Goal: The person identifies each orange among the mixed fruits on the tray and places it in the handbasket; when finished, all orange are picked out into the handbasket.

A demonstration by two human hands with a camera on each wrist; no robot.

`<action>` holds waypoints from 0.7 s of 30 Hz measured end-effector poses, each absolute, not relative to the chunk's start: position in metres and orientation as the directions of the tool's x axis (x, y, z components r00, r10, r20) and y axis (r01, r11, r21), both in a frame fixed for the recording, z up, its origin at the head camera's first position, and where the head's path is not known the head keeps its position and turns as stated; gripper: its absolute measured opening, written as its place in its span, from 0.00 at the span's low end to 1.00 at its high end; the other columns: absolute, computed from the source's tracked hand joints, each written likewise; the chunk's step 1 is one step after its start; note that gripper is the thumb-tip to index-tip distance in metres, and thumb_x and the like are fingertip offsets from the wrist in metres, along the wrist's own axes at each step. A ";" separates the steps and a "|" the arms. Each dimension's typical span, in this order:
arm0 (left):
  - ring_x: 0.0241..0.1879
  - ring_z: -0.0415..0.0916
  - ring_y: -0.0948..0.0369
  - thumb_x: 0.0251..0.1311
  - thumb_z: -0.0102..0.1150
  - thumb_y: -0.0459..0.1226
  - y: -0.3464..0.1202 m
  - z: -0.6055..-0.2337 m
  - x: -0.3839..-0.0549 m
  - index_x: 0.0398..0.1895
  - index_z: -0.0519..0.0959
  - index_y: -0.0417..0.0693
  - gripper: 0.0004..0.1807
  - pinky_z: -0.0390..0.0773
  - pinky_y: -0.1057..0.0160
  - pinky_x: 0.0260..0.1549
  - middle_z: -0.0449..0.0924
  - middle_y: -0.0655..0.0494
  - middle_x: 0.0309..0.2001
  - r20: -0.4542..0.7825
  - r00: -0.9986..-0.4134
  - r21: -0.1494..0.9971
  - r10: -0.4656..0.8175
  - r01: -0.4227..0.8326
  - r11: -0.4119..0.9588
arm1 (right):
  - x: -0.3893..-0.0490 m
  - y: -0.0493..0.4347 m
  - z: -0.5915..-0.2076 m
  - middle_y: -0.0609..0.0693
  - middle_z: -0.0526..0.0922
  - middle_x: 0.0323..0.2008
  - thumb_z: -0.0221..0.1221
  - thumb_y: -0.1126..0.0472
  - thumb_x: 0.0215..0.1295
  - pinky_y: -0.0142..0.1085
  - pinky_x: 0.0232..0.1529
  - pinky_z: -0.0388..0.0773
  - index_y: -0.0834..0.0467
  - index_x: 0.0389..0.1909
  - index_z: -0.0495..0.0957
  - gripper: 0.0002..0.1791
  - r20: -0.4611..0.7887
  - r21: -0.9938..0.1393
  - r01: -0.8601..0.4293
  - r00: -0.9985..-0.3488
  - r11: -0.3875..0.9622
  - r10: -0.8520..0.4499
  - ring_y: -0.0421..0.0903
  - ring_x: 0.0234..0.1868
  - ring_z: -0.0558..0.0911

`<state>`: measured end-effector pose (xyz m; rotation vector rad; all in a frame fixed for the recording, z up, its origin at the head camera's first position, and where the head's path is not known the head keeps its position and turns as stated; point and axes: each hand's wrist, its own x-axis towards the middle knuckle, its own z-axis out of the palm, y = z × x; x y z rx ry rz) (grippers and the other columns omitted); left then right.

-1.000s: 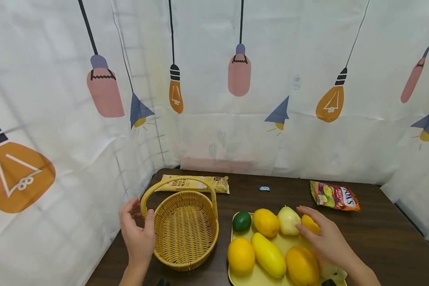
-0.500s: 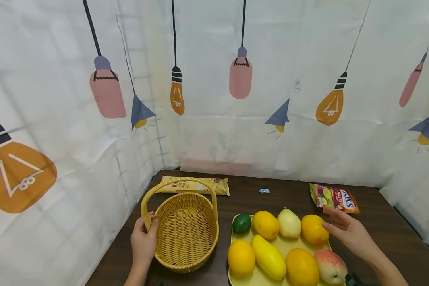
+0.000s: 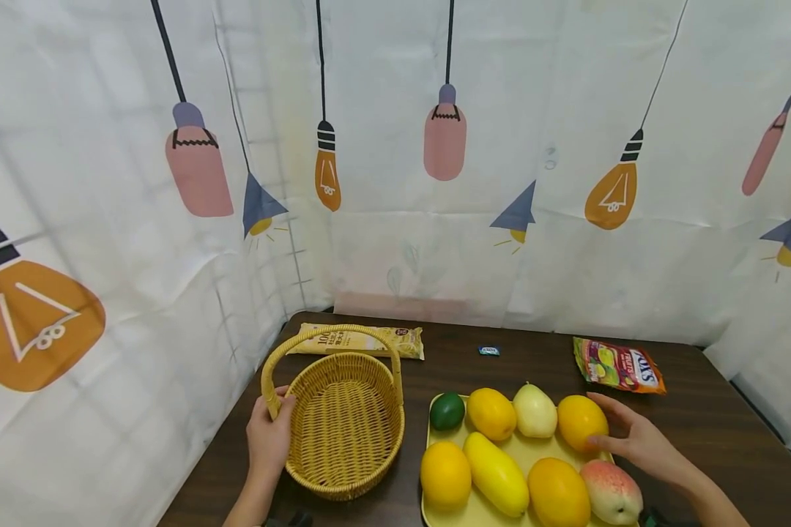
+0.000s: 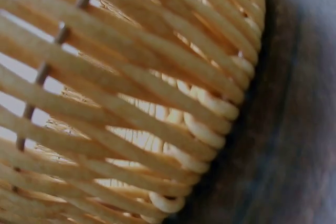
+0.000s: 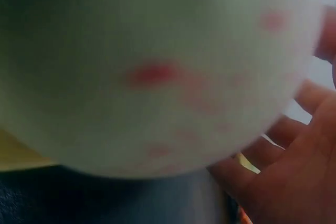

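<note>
My left hand grips the lower left end of the handle of a wicker basket; nothing lies inside the basket. Its woven side fills the left wrist view, where the hand is hidden. My right hand holds a round yellow-orange fruit at the back right of a yellow tray, thumb at the near side and fingers at the far side. A peach lies just in front of that hand. In the right wrist view the peach hides most of the hand's hold.
On the tray lie a green fruit, a pear, a long yellow fruit and several yellow-orange fruits. Behind are a flat yellow packet, a small blue wrapper and a candy bag. A printed curtain stands behind the table.
My left hand has moved down and right onto the basket's handle and now grips it. My right hand moved right, off the pear's side, then came in round the yellow-orange fruit.
</note>
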<state>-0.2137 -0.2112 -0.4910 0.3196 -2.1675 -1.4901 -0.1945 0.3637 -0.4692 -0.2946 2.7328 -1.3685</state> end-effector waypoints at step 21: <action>0.50 0.70 0.57 0.69 0.55 0.42 -0.206 -0.496 -0.216 0.33 0.75 0.34 0.17 0.63 0.62 0.43 0.73 0.53 0.56 0.194 -0.875 0.945 -0.443 0.045 0.325 | -0.198 0.356 -0.478 0.68 0.64 0.64 0.64 0.52 0.63 0.37 0.41 0.77 0.61 0.75 0.45 0.48 -0.096 -0.793 -0.020 -0.983 0.609 -0.157 0.46 0.48 0.76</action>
